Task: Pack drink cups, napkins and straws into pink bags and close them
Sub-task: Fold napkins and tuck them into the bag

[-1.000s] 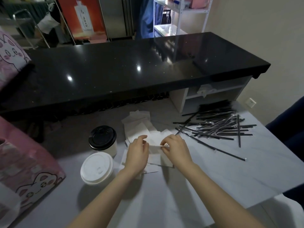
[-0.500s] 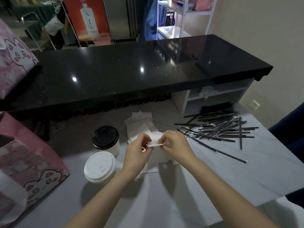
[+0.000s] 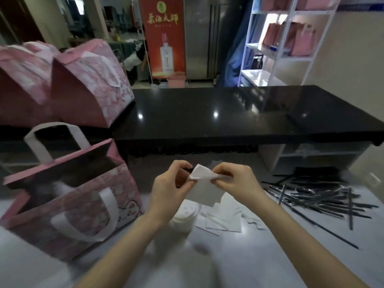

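A white napkin point(image 3: 202, 186) hangs lifted above the grey table, pinched at its top edge by my left hand point(image 3: 169, 183) and my right hand point(image 3: 234, 182). Below my left wrist stands a white-lidded drink cup point(image 3: 184, 215), partly hidden. More white napkins point(image 3: 224, 218) lie loose on the table under my hands. A heap of black wrapped straws point(image 3: 318, 196) lies to the right. An open pink bag point(image 3: 68, 196) with white handles stands at the left, with something pale inside it.
Two more pink bags point(image 3: 83, 84) stand on the black counter point(image 3: 228, 113) at the back left. The counter runs across behind the table. A white shelf unit point(image 3: 278, 44) with pink bags stands at the back right.
Both hands lifted one napkin off the pile and raised it. The view tilted upward and left, bringing the open pink bag and the counter bags into sight; the black-lidded cup is out of sight.
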Motion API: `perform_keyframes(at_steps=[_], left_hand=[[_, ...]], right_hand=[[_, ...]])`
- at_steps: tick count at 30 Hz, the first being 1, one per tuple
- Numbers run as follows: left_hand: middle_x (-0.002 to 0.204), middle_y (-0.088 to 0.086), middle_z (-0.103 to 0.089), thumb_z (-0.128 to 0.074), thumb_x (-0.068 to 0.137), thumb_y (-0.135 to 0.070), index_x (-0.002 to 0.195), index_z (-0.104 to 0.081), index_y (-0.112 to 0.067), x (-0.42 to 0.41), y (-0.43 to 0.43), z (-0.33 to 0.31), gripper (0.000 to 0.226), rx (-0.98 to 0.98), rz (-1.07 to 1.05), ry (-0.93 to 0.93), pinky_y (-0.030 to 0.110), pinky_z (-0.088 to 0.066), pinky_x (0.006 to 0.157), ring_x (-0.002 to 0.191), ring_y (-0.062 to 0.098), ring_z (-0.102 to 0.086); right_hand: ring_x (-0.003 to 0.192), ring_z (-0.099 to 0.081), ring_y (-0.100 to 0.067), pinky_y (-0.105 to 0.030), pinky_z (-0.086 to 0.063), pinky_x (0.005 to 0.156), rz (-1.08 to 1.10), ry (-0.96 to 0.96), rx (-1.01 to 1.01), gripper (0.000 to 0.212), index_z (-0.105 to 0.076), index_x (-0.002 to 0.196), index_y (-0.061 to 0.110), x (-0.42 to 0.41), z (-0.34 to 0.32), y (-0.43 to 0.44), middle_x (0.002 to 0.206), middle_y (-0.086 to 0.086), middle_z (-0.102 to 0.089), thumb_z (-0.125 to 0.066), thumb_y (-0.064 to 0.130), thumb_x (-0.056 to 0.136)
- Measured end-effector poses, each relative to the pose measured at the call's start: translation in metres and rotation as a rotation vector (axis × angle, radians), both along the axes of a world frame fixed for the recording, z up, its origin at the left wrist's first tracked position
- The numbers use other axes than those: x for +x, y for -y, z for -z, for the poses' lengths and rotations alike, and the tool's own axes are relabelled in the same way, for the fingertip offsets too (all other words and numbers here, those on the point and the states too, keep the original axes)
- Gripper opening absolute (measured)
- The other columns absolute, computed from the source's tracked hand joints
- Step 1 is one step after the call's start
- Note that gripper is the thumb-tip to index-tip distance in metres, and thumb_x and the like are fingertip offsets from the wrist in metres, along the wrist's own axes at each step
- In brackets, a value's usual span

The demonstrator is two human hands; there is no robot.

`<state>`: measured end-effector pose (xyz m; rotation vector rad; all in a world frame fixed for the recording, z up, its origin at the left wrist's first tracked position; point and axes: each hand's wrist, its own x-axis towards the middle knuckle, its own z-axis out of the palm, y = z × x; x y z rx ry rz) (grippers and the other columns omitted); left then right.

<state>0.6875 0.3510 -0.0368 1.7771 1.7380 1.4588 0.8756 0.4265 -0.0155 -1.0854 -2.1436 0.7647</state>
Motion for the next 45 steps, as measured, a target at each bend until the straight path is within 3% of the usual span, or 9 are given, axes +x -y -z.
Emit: perform_keyframes(at_steps=[10, 15, 19, 23, 28, 31, 37, 42, 45], left_hand=[[0.093, -0.011, -0.064, -0.074, 0.079, -0.011, 0.098, -0.063, -0.026, -0.176, 0.108, -0.049, 0.027, 0.156, -0.506, -0.291, 0.028, -0.053, 0.079, 0.087, 0.008, -0.06], [0.106, -0.003, -0.068, -0.084, 0.067, -0.027, 0.109, -0.068, -0.02, -0.253, 0.129, -0.054, 0.046, -0.057, -0.572, -0.457, 0.039, -0.047, 0.093, 0.106, 0.022, -0.06], [0.147, -0.014, -0.041, -0.07, 0.065, -0.064, 0.142, -0.04, -0.035, -0.282, 0.139, -0.036, 0.088, -0.425, -0.432, -0.449, 0.052, -0.013, 0.118, 0.145, 0.017, -0.021], [0.158, -0.014, -0.018, -0.057, 0.052, -0.08, 0.151, -0.015, -0.037, -0.289, 0.143, -0.026, 0.115, -0.459, -0.324, -0.361, 0.048, 0.008, 0.118, 0.146, 0.008, 0.009], [0.159, -0.016, 0.017, -0.052, 0.051, -0.088, 0.151, 0.014, -0.034, -0.285, 0.143, -0.016, 0.131, -0.487, -0.262, -0.429, 0.046, 0.02, 0.114, 0.135, 0.005, 0.039], [0.158, -0.014, 0.023, -0.049, 0.05, -0.091, 0.15, 0.018, -0.034, -0.284, 0.141, -0.011, 0.132, -0.447, -0.256, -0.43, 0.048, 0.019, 0.115, 0.136, 0.006, 0.039], [0.159, -0.011, 0.019, -0.042, 0.051, -0.093, 0.15, 0.016, -0.034, -0.291, 0.137, -0.007, 0.129, -0.403, -0.287, -0.423, 0.045, 0.024, 0.112, 0.137, 0.008, 0.039], [0.161, -0.008, 0.015, -0.04, 0.053, -0.092, 0.15, 0.01, -0.037, -0.288, 0.133, -0.009, 0.122, -0.411, -0.293, -0.415, 0.044, 0.026, 0.11, 0.139, 0.01, 0.036], [0.16, -0.009, -0.012, -0.045, 0.065, -0.085, 0.151, -0.012, -0.034, -0.281, 0.132, -0.018, 0.105, -0.356, -0.362, -0.42, 0.048, 0.014, 0.114, 0.147, 0.016, 0.013]], right_hand=[[0.074, -0.059, 0.008, -0.006, -0.041, 0.066, -0.22, -0.116, 0.142, 0.024, -0.067, 0.077, 0.03, -0.152, -0.069, 0.038, 0.074, 0.018, -0.065, -0.076, 0.008, 0.076], [0.079, -0.057, 0.012, -0.004, -0.041, 0.068, -0.235, -0.178, 0.213, 0.012, -0.07, 0.085, 0.02, -0.22, -0.099, 0.048, 0.08, 0.019, -0.064, -0.075, 0.011, 0.079], [0.079, -0.06, 0.006, -0.007, -0.045, 0.072, -0.274, -0.109, 0.226, 0.009, -0.071, 0.087, 0.015, -0.265, -0.101, 0.058, 0.079, 0.013, -0.066, -0.072, 0.009, 0.08], [0.083, -0.06, -0.002, -0.017, -0.046, 0.076, -0.359, 0.169, 0.181, 0.009, -0.071, 0.089, 0.017, -0.298, -0.087, 0.058, 0.087, 0.009, -0.068, -0.071, 0.013, 0.081], [0.076, -0.062, 0.002, -0.015, -0.053, 0.061, -0.506, 0.533, 0.023, 0.013, -0.07, 0.084, 0.026, -0.322, -0.064, 0.057, 0.08, 0.015, -0.065, -0.071, 0.016, 0.077], [0.081, -0.065, -0.008, -0.032, -0.06, 0.068, -0.491, 0.661, -0.028, 0.017, -0.068, 0.087, 0.03, -0.335, -0.05, 0.057, 0.087, 0.01, -0.067, -0.071, 0.018, 0.076], [0.108, -0.061, -0.015, -0.035, -0.053, 0.091, -0.345, 0.827, 0.089, 0.05, -0.055, 0.129, 0.023, -0.348, -0.029, 0.05, 0.123, 0.002, -0.063, -0.07, 0.023, 0.082], [0.103, -0.06, -0.01, -0.029, -0.051, 0.089, -0.301, 0.667, 0.117, 0.035, -0.061, 0.122, 0.025, -0.327, -0.034, 0.05, 0.116, 0.006, -0.065, -0.064, 0.032, 0.088], [0.088, -0.054, 0.002, -0.017, -0.044, 0.08, -0.278, 0.491, 0.162, 0.025, -0.067, 0.112, 0.027, -0.303, -0.041, 0.054, 0.104, 0.013, -0.064, -0.063, 0.032, 0.089]])
